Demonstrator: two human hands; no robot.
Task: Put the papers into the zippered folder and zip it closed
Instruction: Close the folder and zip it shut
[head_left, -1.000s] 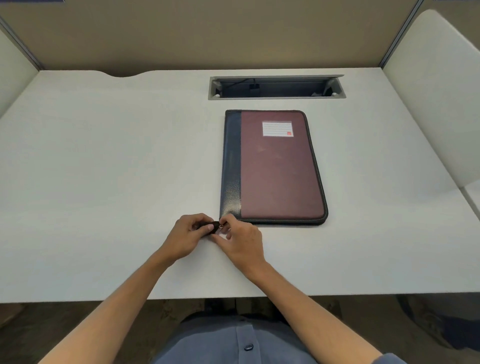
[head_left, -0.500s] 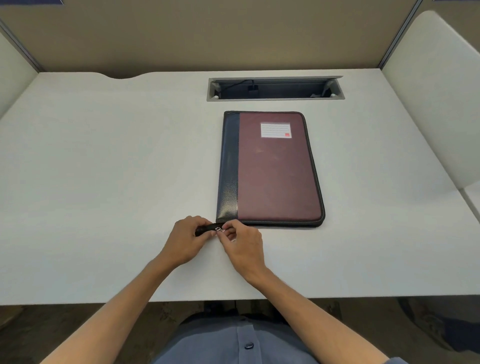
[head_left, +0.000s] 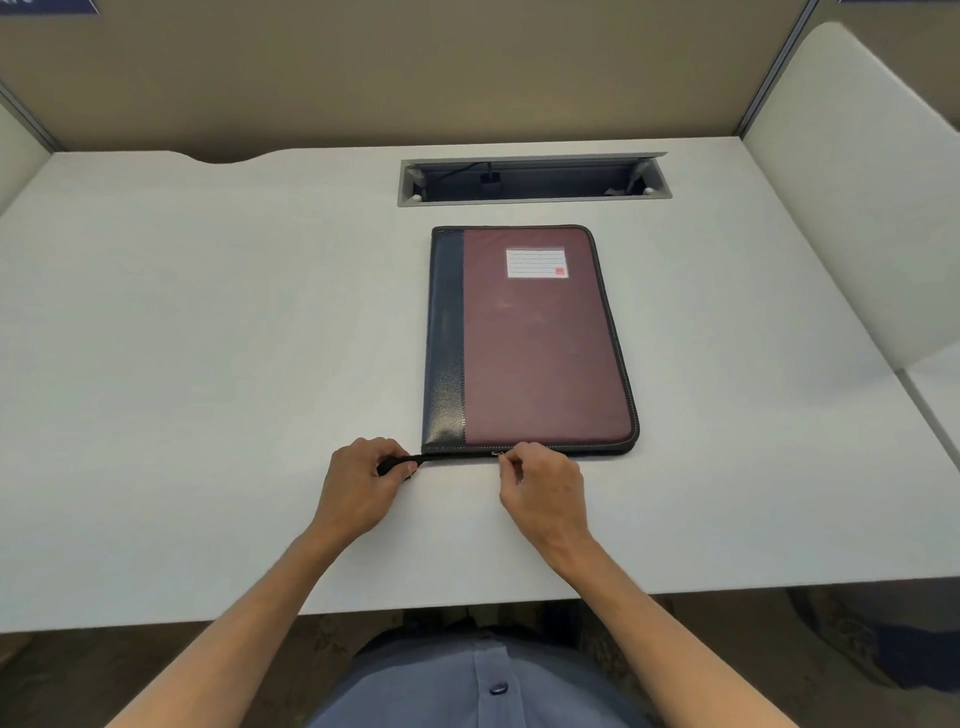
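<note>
A maroon and dark-blue zippered folder lies flat and closed on the white desk, with a white label near its top. My left hand grips the black zipper tail that sticks out from the folder's near left corner. My right hand pinches the small metal zipper pull on the folder's near edge, about a third of the way along from the left. No papers are visible.
A grey cable slot is recessed in the desk just behind the folder. Beige partition walls stand behind and on the left, and a white divider panel borders the right side.
My right hand has drawn the zipper pull rightward along the folder's near edge, away from my left hand, which stays holding the zipper tail at the corner.
</note>
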